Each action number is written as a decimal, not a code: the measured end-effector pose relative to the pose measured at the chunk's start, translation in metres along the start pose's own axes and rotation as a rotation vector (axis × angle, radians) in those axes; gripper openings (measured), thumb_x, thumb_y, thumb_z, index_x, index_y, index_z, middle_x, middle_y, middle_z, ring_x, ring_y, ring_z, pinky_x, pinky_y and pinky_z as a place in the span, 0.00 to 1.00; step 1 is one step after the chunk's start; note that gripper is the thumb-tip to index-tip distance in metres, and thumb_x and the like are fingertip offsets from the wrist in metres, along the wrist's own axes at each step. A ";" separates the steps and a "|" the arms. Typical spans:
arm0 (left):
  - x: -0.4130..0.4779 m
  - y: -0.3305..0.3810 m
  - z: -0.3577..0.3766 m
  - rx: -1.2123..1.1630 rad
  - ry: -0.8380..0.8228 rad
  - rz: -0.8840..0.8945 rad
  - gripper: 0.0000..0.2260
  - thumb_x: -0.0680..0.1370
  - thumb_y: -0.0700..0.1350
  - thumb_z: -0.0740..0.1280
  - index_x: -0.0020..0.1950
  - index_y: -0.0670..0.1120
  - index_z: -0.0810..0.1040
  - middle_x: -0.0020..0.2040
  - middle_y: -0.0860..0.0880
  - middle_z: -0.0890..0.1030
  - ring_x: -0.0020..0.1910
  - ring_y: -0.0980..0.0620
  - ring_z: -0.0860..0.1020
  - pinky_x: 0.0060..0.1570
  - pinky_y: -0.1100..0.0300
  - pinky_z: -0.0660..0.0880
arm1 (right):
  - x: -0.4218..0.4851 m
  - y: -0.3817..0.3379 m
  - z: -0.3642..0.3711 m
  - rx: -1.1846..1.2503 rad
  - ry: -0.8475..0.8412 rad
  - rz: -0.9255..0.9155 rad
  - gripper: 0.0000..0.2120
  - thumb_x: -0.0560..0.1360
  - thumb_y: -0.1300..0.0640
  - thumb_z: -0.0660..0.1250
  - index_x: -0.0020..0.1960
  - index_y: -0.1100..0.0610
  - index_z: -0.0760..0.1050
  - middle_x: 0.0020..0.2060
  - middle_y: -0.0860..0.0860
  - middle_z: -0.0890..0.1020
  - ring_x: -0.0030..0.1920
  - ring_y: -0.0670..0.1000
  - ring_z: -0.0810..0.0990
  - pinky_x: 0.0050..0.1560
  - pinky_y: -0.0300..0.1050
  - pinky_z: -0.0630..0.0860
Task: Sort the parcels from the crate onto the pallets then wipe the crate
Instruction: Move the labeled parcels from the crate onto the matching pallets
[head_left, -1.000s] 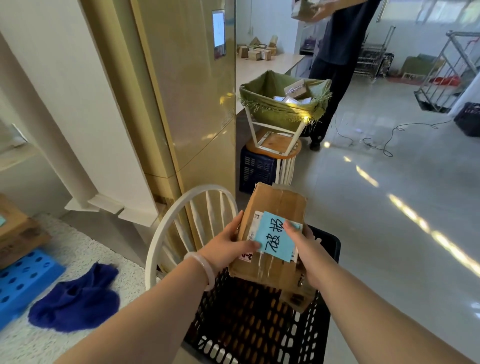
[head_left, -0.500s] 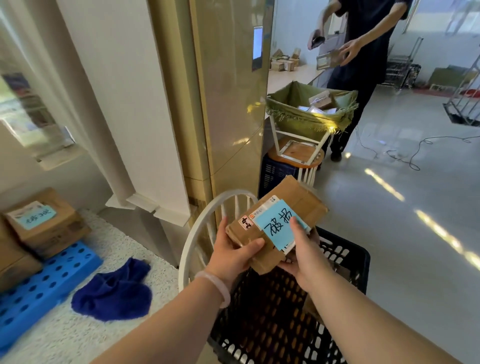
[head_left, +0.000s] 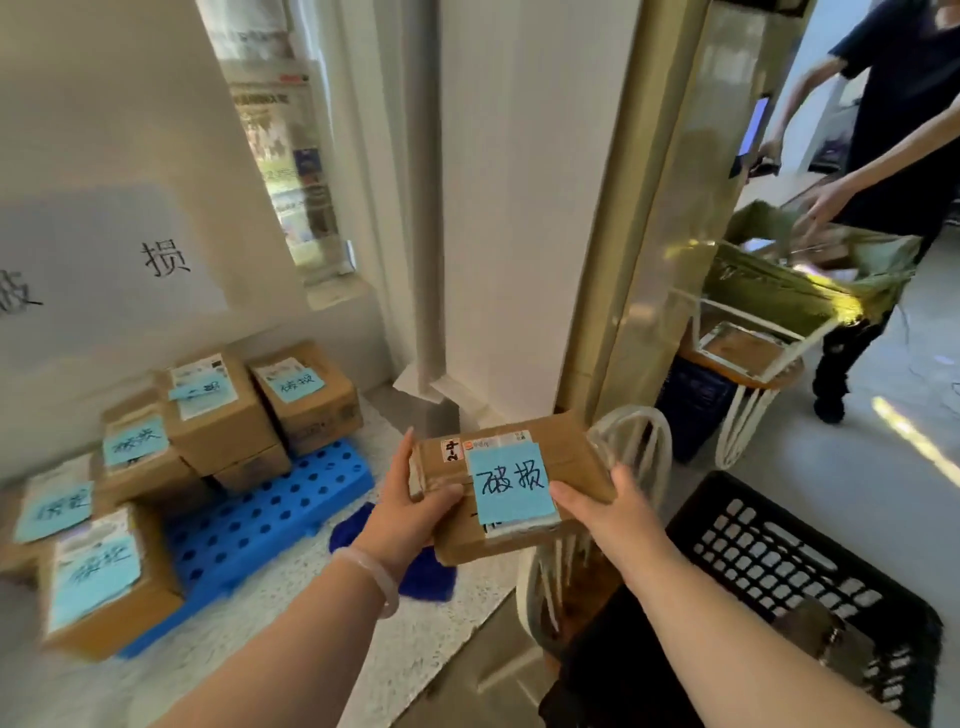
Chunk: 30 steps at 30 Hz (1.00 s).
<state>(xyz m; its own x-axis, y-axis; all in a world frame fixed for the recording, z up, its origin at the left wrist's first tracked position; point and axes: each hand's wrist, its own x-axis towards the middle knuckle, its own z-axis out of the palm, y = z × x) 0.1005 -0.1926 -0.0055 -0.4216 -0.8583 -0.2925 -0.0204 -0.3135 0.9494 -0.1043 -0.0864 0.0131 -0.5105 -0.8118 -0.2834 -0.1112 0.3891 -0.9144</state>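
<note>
Gripping a flat brown cardboard parcel (head_left: 576, 460) from both ends: left hand (head_left: 410, 514) curled round the left edge, thumb pressed on top, fingers underneath; right hand (head_left: 608, 514) clamped on the right end, thumb beside a light blue handwritten paper label (head_left: 511, 483) stuck on top. Held level in the air, touching nothing else. Down and left of the grip, a bright blue perforated plastic pallet (head_left: 270, 514) carrying stacked brown cardboard boxes (head_left: 223, 421) with similar blue labels. Under the left wrist, a crumpled dark blue cloth (head_left: 428, 577) on the floor. Below the right forearm, a black latticed plastic crate (head_left: 779, 561). Just beyond the parcel, the curved back of a white wooden chair (head_left: 641, 441). Far up and right, another person in dark clothes (head_left: 898, 156) reaching toward a green fabric-lined bin (head_left: 779, 286).
</note>
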 end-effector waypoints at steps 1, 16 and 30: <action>-0.003 0.000 -0.015 0.008 0.036 0.034 0.38 0.76 0.42 0.71 0.72 0.72 0.53 0.63 0.50 0.77 0.56 0.46 0.82 0.54 0.46 0.80 | -0.001 -0.008 0.016 -0.015 0.002 -0.030 0.37 0.72 0.46 0.74 0.75 0.42 0.57 0.64 0.45 0.75 0.65 0.51 0.73 0.68 0.57 0.69; -0.069 0.004 -0.240 0.425 0.494 0.226 0.31 0.77 0.51 0.70 0.70 0.72 0.56 0.76 0.55 0.58 0.74 0.51 0.61 0.72 0.47 0.65 | -0.015 -0.073 0.254 -0.453 -0.370 -0.451 0.24 0.81 0.41 0.57 0.73 0.28 0.53 0.78 0.43 0.52 0.77 0.50 0.53 0.74 0.51 0.59; -0.085 -0.017 -0.349 0.326 0.602 0.142 0.42 0.69 0.49 0.78 0.72 0.67 0.56 0.72 0.53 0.61 0.70 0.50 0.65 0.69 0.45 0.69 | -0.011 -0.092 0.373 -0.494 -0.577 -0.451 0.32 0.75 0.44 0.69 0.74 0.32 0.57 0.77 0.48 0.53 0.75 0.51 0.57 0.73 0.51 0.62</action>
<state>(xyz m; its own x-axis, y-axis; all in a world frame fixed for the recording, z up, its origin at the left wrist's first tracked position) 0.4532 -0.2565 -0.0364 0.1332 -0.9873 -0.0866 -0.3133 -0.1248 0.9414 0.2299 -0.2754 -0.0072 0.1661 -0.9747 -0.1495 -0.6224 0.0140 -0.7826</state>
